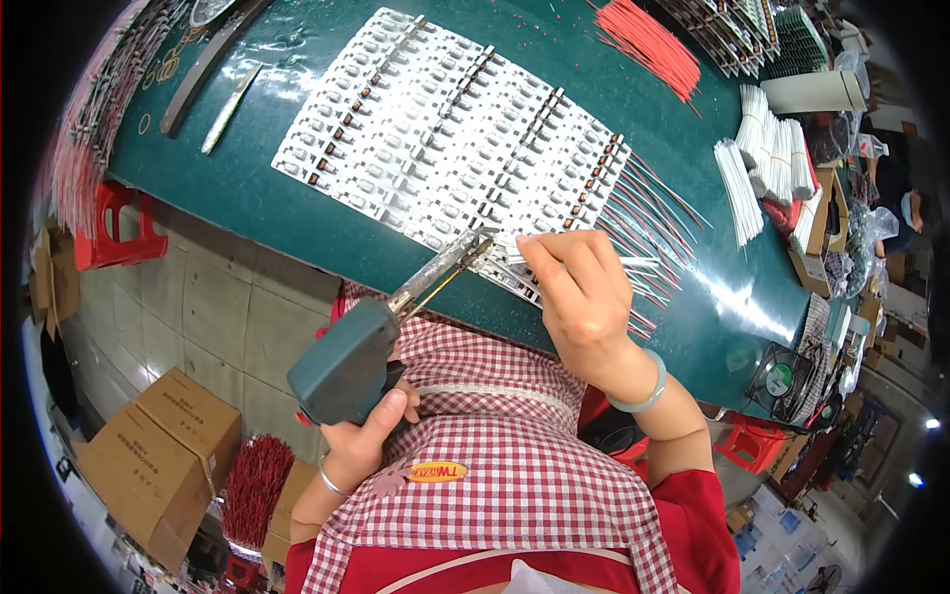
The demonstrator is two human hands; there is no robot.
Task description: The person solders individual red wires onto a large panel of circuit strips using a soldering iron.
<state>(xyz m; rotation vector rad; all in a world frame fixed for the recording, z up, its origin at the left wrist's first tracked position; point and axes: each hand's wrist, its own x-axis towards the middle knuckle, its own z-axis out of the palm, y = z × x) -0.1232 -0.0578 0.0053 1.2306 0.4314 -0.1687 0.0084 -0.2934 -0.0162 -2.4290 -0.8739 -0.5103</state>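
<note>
My left hand (pixel 361 436) is closed round the handle of a dark green soldering gun (pixel 341 361). Its metal tip reaches the near edge of a white panel of small circuit boards (pixel 396 129), which lies on the green table. Just right of that tip, my right hand (pixel 589 297) pinches a thin white wire (pixel 641 262) between thumb and fingers. How the wire's end meets the board is too small to make out. Red and white wires (pixel 658 213) fan out from the panel's right side, partly behind my right hand.
Red wires (pixel 648 49) lie at the far right of the table (pixel 693 327), with white wire bundles (pixel 737 193) nearer. A slim pointed metal tool (pixel 231 109) and a dark bar (pixel 208 79) lie far left. A small fan (pixel 779 381) stands right; cardboard boxes (pixel 163 460) stand on the floor.
</note>
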